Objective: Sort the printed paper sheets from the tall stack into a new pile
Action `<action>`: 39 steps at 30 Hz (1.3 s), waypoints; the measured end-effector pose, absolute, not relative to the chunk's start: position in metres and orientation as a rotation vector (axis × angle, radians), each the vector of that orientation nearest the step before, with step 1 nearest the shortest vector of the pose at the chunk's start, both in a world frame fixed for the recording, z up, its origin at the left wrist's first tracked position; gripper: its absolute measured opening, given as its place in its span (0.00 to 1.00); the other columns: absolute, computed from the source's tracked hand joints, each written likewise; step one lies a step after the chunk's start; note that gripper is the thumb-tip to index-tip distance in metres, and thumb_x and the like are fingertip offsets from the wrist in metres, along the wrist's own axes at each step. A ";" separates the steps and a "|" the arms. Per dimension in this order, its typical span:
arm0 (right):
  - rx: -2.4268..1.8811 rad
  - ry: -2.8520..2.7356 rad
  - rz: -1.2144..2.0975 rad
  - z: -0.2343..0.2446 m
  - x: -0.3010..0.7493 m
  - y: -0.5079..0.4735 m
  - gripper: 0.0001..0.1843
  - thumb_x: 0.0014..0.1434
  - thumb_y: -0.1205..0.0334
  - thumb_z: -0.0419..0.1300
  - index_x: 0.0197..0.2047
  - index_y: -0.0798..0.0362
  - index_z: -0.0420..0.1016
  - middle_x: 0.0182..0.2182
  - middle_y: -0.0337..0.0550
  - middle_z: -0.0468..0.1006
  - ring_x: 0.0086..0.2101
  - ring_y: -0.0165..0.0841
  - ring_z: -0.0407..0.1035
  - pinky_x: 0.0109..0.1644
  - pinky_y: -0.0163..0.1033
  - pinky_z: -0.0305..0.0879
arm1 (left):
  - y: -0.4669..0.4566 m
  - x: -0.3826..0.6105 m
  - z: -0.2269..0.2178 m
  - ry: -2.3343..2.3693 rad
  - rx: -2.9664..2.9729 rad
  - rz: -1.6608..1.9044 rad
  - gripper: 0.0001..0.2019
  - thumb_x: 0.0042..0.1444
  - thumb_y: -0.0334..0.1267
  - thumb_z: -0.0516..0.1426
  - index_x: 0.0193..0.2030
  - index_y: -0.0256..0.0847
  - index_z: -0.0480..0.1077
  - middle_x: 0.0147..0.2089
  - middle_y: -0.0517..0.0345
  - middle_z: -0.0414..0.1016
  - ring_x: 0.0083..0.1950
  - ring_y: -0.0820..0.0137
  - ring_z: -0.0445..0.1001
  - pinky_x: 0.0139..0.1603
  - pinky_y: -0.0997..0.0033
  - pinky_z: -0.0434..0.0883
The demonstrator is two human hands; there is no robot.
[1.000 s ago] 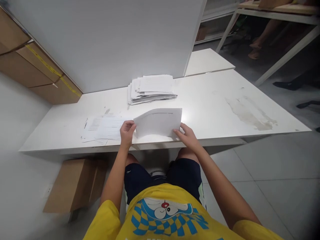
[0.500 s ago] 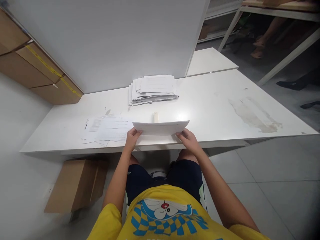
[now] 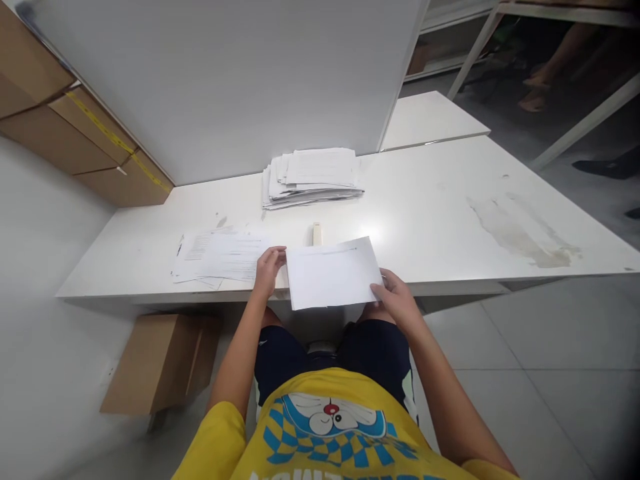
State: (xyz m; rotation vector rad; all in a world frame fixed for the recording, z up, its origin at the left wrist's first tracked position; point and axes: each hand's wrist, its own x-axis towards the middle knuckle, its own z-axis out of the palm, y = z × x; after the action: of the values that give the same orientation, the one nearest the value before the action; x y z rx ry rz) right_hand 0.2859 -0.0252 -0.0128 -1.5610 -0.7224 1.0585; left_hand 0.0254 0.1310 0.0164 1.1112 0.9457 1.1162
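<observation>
I hold a white sheet of paper (image 3: 333, 273) flat over the near edge of the white table (image 3: 430, 193). My left hand (image 3: 269, 269) pinches its left edge. My right hand (image 3: 397, 299) grips its lower right corner. A few printed sheets (image 3: 217, 259) lie on the table just left of my left hand. A small cream-coloured stick-shaped object (image 3: 317, 233) lies just beyond the held sheet. A thick stack of papers (image 3: 313, 177) sits farther back, near the white partition.
A white partition (image 3: 225, 80) stands along the table's back. Cardboard boxes (image 3: 75, 127) are stacked at the left, and another box (image 3: 160, 363) sits on the floor under the table. A stain (image 3: 520, 223) marks the table's right side. Another person's legs (image 3: 545, 67) show at the far right.
The sheet was upright facing me, then tipped edge-on, and now lies flat with its near edge past the table's edge. The small object behind it came into view.
</observation>
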 end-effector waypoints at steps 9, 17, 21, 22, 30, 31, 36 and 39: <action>-1.585 -0.765 0.977 -0.025 0.291 -0.039 0.39 0.52 0.60 0.58 0.68 0.51 0.58 0.28 0.37 0.76 0.14 0.27 0.61 0.17 0.36 0.62 | 0.131 0.023 0.019 0.920 1.386 0.921 0.18 0.56 0.47 0.63 0.51 0.42 0.77 0.53 0.46 0.80 0.56 0.58 0.77 0.62 0.55 0.68; -1.563 -0.689 0.974 -0.029 0.288 -0.041 0.40 0.55 0.54 0.59 0.70 0.51 0.57 0.32 0.40 0.76 0.16 0.27 0.61 0.19 0.38 0.64 | 0.117 0.033 0.016 1.041 1.779 0.942 0.14 0.53 0.35 0.63 0.47 0.47 0.80 0.53 0.52 0.79 0.57 0.60 0.75 0.63 0.58 0.68; -1.507 -0.584 0.919 -0.027 0.284 -0.041 0.40 0.55 0.53 0.60 0.69 0.49 0.57 0.38 0.44 0.77 0.18 0.26 0.61 0.24 0.40 0.69 | 0.115 0.034 0.017 1.036 1.787 0.948 0.13 0.53 0.34 0.62 0.46 0.47 0.80 0.51 0.51 0.79 0.54 0.59 0.76 0.62 0.58 0.69; -1.501 -0.553 0.898 -0.026 0.283 -0.041 0.41 0.55 0.53 0.60 0.70 0.49 0.56 0.40 0.44 0.77 0.19 0.26 0.61 0.25 0.40 0.70 | 0.115 0.034 0.017 1.039 1.772 0.947 0.12 0.54 0.34 0.63 0.46 0.46 0.80 0.51 0.51 0.79 0.54 0.59 0.76 0.61 0.57 0.69; -1.557 -0.586 0.874 -0.015 0.283 -0.028 0.43 0.55 0.53 0.60 0.72 0.51 0.55 0.39 0.44 0.78 0.20 0.27 0.65 0.33 0.43 0.72 | 0.099 0.056 0.028 1.045 2.219 0.811 0.20 0.65 0.37 0.51 0.64 0.44 0.65 0.64 0.49 0.70 0.65 0.62 0.68 0.66 0.55 0.67; -1.559 -0.606 0.887 -0.014 0.284 -0.027 0.41 0.56 0.53 0.60 0.71 0.52 0.58 0.35 0.42 0.78 0.20 0.28 0.65 0.34 0.43 0.72 | 0.099 0.064 0.030 1.011 2.326 0.792 0.21 0.67 0.37 0.49 0.65 0.43 0.63 0.66 0.48 0.68 0.68 0.61 0.66 0.68 0.55 0.65; -1.449 -0.634 1.022 -0.013 0.294 -0.023 0.38 0.53 0.51 0.63 0.66 0.52 0.67 0.21 0.32 0.69 0.18 0.29 0.63 0.29 0.42 0.68 | 0.124 0.118 0.037 1.073 2.662 0.619 0.23 0.69 0.40 0.46 0.68 0.39 0.59 0.74 0.48 0.56 0.78 0.56 0.44 0.75 0.46 0.52; -1.398 -0.627 1.027 -0.015 0.297 -0.022 0.41 0.51 0.50 0.66 0.67 0.52 0.67 0.21 0.30 0.68 0.17 0.28 0.62 0.26 0.40 0.66 | 0.138 0.141 0.031 1.187 2.698 0.480 0.22 0.70 0.36 0.43 0.67 0.35 0.62 0.70 0.46 0.64 0.76 0.58 0.52 0.75 0.48 0.52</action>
State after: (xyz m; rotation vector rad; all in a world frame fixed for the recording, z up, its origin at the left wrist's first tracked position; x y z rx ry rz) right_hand 0.2973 -0.0222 -0.0154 -1.3980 -0.6272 1.0266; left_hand 0.1413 0.1383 0.0311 2.6984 1.1872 0.4799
